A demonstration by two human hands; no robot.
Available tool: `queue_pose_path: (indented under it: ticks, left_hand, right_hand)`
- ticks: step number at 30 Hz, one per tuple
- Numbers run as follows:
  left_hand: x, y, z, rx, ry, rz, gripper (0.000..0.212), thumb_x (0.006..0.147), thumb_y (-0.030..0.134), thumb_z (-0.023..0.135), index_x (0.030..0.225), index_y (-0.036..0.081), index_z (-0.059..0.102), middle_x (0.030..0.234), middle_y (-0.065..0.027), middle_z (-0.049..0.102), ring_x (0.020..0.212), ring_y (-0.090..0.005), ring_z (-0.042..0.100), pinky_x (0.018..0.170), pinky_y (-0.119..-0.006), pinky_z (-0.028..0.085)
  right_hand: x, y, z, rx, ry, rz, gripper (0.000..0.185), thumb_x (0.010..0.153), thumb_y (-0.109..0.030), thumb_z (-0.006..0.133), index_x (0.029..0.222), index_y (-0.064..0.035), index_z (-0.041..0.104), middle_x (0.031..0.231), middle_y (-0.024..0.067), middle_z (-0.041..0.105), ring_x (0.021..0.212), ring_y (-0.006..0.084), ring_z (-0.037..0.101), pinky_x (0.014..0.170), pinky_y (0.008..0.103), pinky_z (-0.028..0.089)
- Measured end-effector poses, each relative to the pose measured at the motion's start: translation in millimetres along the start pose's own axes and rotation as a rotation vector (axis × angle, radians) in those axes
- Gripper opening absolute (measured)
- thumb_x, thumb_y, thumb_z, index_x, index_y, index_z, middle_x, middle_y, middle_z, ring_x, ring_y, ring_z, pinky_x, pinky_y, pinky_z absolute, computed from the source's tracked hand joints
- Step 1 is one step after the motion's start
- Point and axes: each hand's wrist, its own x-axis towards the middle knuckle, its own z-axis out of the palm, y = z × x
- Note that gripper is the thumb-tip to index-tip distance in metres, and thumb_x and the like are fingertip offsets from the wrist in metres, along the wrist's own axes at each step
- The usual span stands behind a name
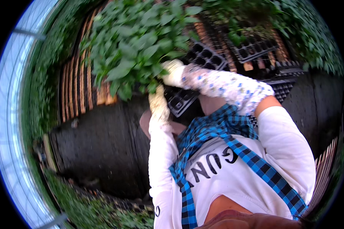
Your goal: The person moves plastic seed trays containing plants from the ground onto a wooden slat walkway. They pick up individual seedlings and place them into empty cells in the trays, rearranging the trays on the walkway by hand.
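Note:
A dense clump of broad-leaved green seedlings [140, 48] fills the upper middle in front of me. My left hand [159, 100], in a pale yellowish glove, reaches to the clump's near lower edge, its fingertips hidden by leaves. Just to the right, my right hand [173, 73], also gloved, touches the stems at the clump's side. Foliage and blur hide what either hand grips. Below my right forearm shows part of a black plastic cell tray [181, 103]. More black tray cells [207, 56] appear beyond that forearm; whether both parts belong to one tray cannot be told.
Another black cell tray [256, 49] lies at the upper right on slatted supports. Ribbed brown slats [74, 88] stretch along the left. Dark sheeting [103, 143] covers the path beside my legs. More plants [306, 31] grow at the right, with translucent greenhouse sheeting [10, 114] at far left.

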Motion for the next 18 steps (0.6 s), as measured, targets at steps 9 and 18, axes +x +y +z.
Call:
queue_pose_path:
  ticks: [9,18]
  left_hand:
    - [14,0,-34,0.158,-0.161,0.138,0.038,0.096,0.023,0.058,0.124,-0.003,0.056,0.117,-0.0118,0.064,0.105,-0.0214,0.062,0.090,-0.032,0.050]
    - [-51,39,-68,0.741,0.199,0.418,0.067,0.093,0.028,0.063,0.142,-0.007,0.034,0.138,-0.0229,0.044,0.124,-0.0305,0.046,0.104,-0.038,0.038]
  right_hand:
    - [-14,22,-13,0.228,0.083,-0.308,0.039,0.077,-0.023,0.070,0.112,-0.0088,0.062,0.108,0.0121,0.065,0.102,0.0315,0.063,0.086,0.0408,0.051]
    - [-132,185,-141,1.159,0.466,0.323,0.018,0.084,-0.026,0.072,0.082,-0.0085,0.070,0.074,0.0005,0.063,0.064,0.0096,0.056,0.056,0.0257,0.048]
